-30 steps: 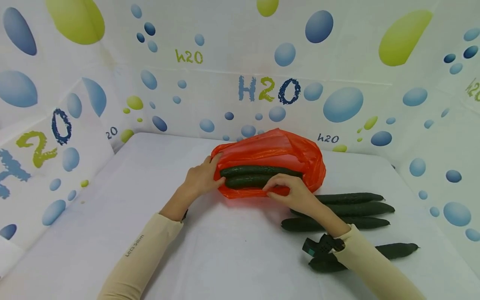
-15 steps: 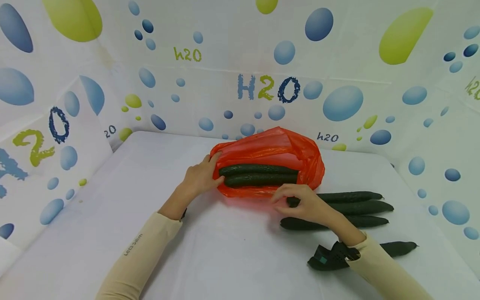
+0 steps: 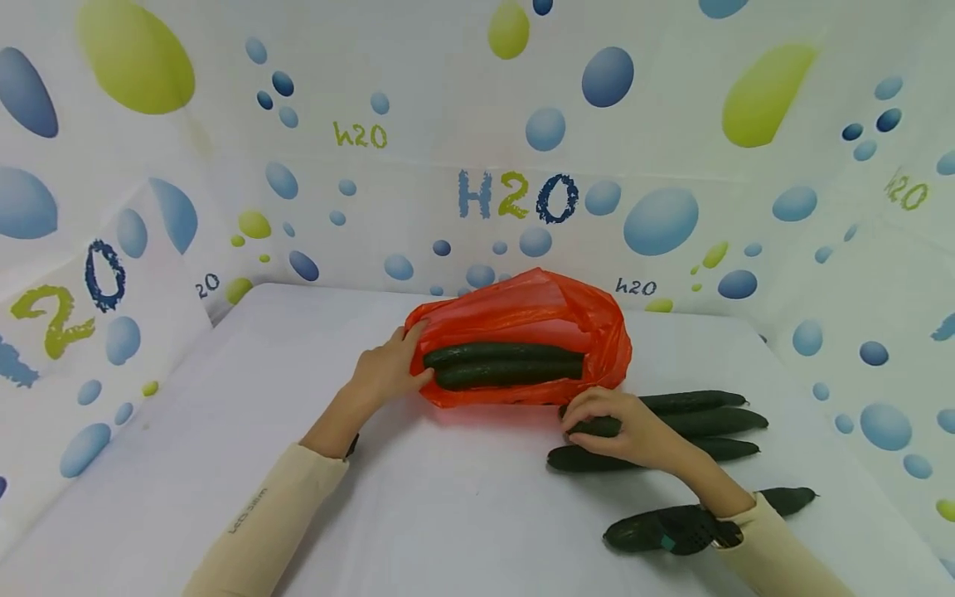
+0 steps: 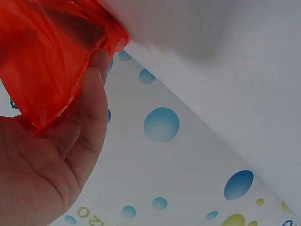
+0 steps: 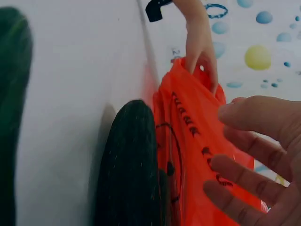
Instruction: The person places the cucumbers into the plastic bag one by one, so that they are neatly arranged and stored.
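An orange-red plastic bag (image 3: 608,336) lies on its side at the back, its mouth facing me. Two dark green cucumbers (image 3: 503,373) rest side by side inside. My left hand (image 3: 382,365) grips the bag's left edge; the left wrist view shows the fingers (image 4: 96,89) along the red film. My right hand (image 3: 622,427) hovers around the near end of a cucumber (image 3: 719,421), the middle of three lying right of the bag. In the right wrist view its fingers (image 5: 249,176) are loosely bent, apart from the cucumber (image 5: 127,165), with nothing held.
Beside that middle cucumber lie one behind (image 3: 697,402) and one in front (image 3: 578,458). Another cucumber (image 3: 630,531) lies nearer, partly under my right wrist camera (image 3: 682,531). A white cloth (image 3: 448,514) covers the table, and a bubble-patterned curtain (image 3: 418,215) surrounds it.
My right hand has left the bag's front rim and moved right and toward me, to the middle loose cucumber. My left hand keeps its hold on the bag. The view has tilted slightly.
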The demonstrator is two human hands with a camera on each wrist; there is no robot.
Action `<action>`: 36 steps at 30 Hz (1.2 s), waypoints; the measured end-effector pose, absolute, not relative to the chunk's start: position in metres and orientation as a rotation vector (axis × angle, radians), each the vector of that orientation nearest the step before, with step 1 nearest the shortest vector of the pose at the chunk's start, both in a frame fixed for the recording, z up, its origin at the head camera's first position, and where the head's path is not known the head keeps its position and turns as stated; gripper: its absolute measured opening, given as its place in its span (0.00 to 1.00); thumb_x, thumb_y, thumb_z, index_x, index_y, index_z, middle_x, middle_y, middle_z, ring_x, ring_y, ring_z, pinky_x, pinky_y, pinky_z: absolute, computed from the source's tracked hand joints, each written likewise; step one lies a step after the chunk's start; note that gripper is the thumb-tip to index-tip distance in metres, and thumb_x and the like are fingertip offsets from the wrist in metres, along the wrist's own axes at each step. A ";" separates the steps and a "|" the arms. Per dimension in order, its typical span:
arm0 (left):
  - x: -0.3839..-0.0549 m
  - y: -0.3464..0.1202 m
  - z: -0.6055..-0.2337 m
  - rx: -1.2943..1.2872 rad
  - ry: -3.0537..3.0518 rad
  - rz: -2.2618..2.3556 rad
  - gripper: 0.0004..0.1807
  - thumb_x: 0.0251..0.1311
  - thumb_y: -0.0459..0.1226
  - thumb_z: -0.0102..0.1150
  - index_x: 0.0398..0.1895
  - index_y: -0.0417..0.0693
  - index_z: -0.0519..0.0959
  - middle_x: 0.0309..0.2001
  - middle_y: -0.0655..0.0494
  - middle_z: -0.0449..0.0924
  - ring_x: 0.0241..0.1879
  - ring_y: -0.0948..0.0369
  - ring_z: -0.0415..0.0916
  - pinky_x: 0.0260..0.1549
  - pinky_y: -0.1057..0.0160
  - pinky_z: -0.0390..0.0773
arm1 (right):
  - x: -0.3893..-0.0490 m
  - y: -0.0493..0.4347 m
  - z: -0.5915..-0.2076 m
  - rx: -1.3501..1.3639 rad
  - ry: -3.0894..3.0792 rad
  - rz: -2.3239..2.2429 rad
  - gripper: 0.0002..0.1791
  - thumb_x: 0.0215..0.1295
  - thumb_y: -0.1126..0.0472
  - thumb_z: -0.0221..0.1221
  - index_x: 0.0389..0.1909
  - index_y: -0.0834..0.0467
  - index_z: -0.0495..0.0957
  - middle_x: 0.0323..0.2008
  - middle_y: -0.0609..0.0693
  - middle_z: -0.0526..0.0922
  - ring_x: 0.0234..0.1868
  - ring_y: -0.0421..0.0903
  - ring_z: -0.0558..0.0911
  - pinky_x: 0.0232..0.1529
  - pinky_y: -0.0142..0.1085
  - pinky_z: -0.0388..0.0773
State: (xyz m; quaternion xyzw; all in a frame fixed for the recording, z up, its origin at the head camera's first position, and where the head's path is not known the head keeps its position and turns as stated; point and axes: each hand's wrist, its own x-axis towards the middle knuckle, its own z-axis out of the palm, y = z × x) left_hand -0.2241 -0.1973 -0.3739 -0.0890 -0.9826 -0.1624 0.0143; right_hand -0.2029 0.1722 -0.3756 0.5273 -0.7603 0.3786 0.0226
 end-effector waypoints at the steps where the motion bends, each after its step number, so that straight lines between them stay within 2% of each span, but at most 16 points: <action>1: -0.223 -0.198 -0.375 -0.275 -3.050 -0.514 0.45 0.59 0.49 0.61 0.75 0.44 0.52 0.61 0.34 0.68 0.38 0.43 0.80 0.38 0.45 0.82 | -0.202 0.176 -0.377 1.627 -2.382 1.149 0.14 0.56 0.72 0.67 0.42 0.57 0.82 0.42 0.49 0.82 0.45 0.42 0.80 0.50 0.29 0.77; 6: -0.222 -0.198 -0.377 -0.280 -3.025 -0.524 0.44 0.59 0.47 0.62 0.75 0.44 0.53 0.59 0.34 0.69 0.34 0.45 0.80 0.35 0.46 0.82 | -0.199 0.193 -0.381 1.547 -2.528 1.060 0.12 0.59 0.65 0.67 0.44 0.56 0.82 0.42 0.45 0.82 0.45 0.40 0.80 0.50 0.32 0.77; 14: -0.224 -0.196 -0.376 -0.293 -3.040 -0.522 0.44 0.59 0.48 0.61 0.75 0.44 0.53 0.61 0.32 0.68 0.40 0.41 0.80 0.39 0.42 0.81 | -0.192 0.212 -0.388 1.435 -2.705 1.063 0.13 0.62 0.57 0.66 0.47 0.52 0.82 0.44 0.44 0.81 0.47 0.39 0.78 0.51 0.31 0.77; 20: -0.223 -0.199 -0.378 -0.302 -3.039 -0.494 0.43 0.60 0.47 0.61 0.74 0.42 0.54 0.63 0.30 0.66 0.40 0.39 0.80 0.38 0.41 0.81 | -0.193 0.218 -0.392 1.435 -2.688 1.018 0.14 0.60 0.61 0.67 0.46 0.52 0.81 0.44 0.44 0.81 0.48 0.40 0.78 0.52 0.30 0.77; 27: -0.223 -0.200 -0.383 -0.311 -3.024 -0.475 0.43 0.60 0.47 0.60 0.74 0.42 0.54 0.62 0.31 0.68 0.35 0.41 0.80 0.35 0.43 0.82 | -0.193 0.220 -0.394 1.406 -2.744 0.935 0.16 0.56 0.63 0.69 0.46 0.51 0.81 0.45 0.42 0.81 0.50 0.40 0.77 0.51 0.35 0.78; 36: -0.224 -0.198 -0.382 -0.300 -3.030 -0.479 0.43 0.60 0.48 0.60 0.75 0.44 0.53 0.61 0.33 0.68 0.35 0.42 0.80 0.35 0.44 0.82 | -0.191 0.224 -0.386 1.429 -2.836 0.917 0.21 0.52 0.62 0.72 0.48 0.50 0.80 0.46 0.42 0.80 0.43 0.37 0.74 0.43 0.34 0.76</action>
